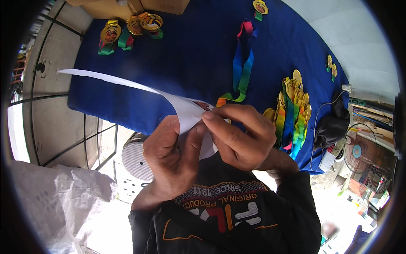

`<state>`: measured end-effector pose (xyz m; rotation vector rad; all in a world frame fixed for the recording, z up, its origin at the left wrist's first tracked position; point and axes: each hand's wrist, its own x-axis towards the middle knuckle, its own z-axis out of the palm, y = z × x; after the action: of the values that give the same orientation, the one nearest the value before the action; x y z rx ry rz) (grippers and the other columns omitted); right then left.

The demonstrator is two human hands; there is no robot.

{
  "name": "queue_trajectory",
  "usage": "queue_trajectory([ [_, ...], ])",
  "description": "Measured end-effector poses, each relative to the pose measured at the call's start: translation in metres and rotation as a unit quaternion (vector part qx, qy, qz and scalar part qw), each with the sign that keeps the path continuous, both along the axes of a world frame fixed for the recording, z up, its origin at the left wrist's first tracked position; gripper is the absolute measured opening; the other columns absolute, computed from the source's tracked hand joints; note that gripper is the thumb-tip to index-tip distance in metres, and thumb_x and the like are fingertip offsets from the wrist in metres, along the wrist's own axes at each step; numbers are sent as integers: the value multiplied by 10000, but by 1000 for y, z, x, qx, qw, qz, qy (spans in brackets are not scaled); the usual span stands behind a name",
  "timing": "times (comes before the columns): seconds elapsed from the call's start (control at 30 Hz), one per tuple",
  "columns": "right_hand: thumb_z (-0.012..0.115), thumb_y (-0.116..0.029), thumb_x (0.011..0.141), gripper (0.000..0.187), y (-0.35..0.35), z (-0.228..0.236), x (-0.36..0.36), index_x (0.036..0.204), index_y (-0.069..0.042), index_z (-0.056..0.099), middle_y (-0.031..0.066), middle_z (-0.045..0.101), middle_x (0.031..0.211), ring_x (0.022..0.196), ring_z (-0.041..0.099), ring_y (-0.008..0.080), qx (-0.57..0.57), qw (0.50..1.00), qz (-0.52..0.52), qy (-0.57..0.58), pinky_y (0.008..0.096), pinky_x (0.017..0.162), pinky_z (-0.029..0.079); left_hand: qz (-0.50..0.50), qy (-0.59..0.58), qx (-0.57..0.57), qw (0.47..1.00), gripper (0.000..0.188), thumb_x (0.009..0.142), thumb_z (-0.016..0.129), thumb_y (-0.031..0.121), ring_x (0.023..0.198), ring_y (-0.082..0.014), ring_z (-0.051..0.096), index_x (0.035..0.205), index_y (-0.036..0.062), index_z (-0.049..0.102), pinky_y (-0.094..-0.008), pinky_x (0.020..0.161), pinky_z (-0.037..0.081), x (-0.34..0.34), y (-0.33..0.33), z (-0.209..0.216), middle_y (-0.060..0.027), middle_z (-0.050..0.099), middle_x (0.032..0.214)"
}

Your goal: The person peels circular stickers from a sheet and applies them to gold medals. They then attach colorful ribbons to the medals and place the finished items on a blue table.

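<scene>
A curved white sheet (pixel 139 86), thin like paper, reaches from between my hands out to the left over the blue table. My left hand (pixel 171 156) is closed on it, with the thumb pressing from the near side. My right hand (pixel 243 137) pinches the sheet's edge between thumb and forefinger, close to the left thumb. A small brownish printed patch shows on the sheet beside the right fingertips; most of it is hidden. Just beyond my right hand, a rainbow ribbon (pixel 242 72) lies across the cloth, its near end hidden by the fingers.
Blue cloth (pixel 190 46) covers the table. A heap of gold medals (pixel 298 101) with ribbons lies at the right, several more (pixel 111 32) at the far left beside a cardboard box (pixel 165 6). A black bag (pixel 332 127) and a fan (pixel 357 150) are at right; a white sack (pixel 63 203) is at near left.
</scene>
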<state>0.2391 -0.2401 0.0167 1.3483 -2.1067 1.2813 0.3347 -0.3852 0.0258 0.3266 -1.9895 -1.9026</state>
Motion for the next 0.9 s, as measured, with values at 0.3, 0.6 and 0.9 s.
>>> queue_trajectory([
  [0.3, 785, 76, 725, 420, 3, -5, 1, 1134, -15, 758, 163, 723, 973, 801, 746, 220, 2, 1000, -4, 27, 272, 605, 612, -7, -4, 17, 1000, 150, 957, 663, -68, 846, -118, 674, 1103, -66, 700, -231, 710, 512, 0, 2, -1, -104, 714, 955],
  [0.6, 753, 72, 842, 404, 8, 16, -10, 1233, 36, 662, 197, 674, 1152, 892, 733, 183, -6, 973, 45, -227, 257, 696, 579, -73, -17, 239, 968, 371, 918, 672, -96, 1059, -164, 669, 1283, -79, 608, -281, 949, 514, -2, -3, 11, -108, 705, 1118],
  [0.9, 786, 44, 825, 300, 8, 17, -13, 1117, 38, 723, 194, 674, 1138, 886, 717, 191, 2, 986, 53, -156, 271, 731, 591, -4, -37, 371, 928, 399, 904, 710, -90, 1067, -155, 674, 1290, -20, 635, -291, 953, 533, -3, 2, -2, -125, 714, 1195],
])
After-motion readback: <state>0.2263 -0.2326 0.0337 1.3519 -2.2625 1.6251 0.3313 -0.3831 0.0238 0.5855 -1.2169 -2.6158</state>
